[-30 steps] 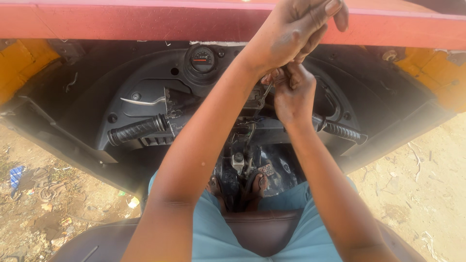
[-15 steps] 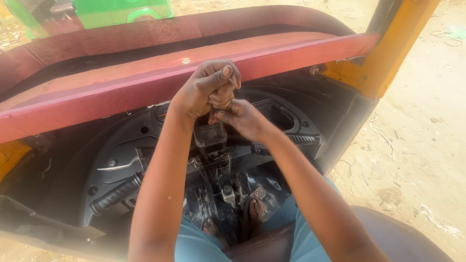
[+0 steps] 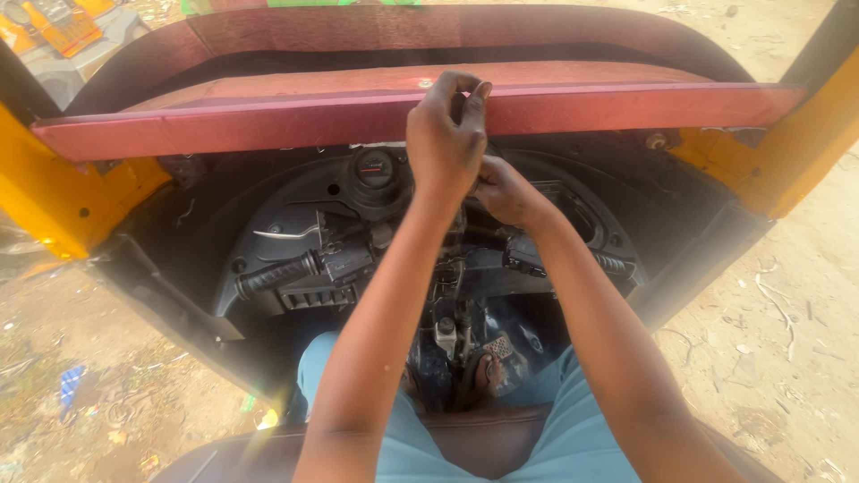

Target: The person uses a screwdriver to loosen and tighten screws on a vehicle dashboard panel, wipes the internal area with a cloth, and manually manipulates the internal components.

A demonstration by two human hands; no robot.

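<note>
head view: two bare hands at the dash of a three-wheeler.
left hand (image 3: 445, 134) is raised against the red dashboard panel (image 3: 268, 121), fingers curled with fingertips pinched on its edge. right hand (image 3: 506, 190) sits just below, touching the left; its grip cannot be told. handlebar (image 3: 277, 275) and round gauge (image 3: 374, 168) lie beneath.

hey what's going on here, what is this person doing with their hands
A person sits in the driver's seat of a yellow three-wheeler. The left hand is raised at the edge of the red dashboard shelf, fingers pinched together. The right hand works just below it, above the black handlebar. What they pinch is too small to tell.
</note>
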